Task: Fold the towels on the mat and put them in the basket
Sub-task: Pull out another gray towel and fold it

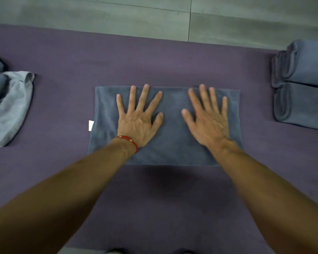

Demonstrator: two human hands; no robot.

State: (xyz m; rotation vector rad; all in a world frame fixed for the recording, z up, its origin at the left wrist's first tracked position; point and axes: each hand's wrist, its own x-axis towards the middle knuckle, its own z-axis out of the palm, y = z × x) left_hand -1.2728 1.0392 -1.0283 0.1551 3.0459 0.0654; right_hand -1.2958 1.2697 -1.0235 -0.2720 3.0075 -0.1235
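A dark grey-blue towel (173,143) lies folded into a flat rectangle in the middle of the purple mat (66,57). A small white tag sticks out at its left edge. My left hand (139,119) rests flat on the towel's left half, fingers spread, a red string bracelet on the wrist. My right hand (208,118) lies flat on the right half, fingers also spread. Neither hand grips anything. No basket is in view.
At the right edge of the mat sit two folded blue-grey towels (305,85), one behind the other. At the left edge lies a loose heap with a light grey towel (9,109) and darker cloth behind it. Grey floor tiles (154,17) lie beyond the mat.
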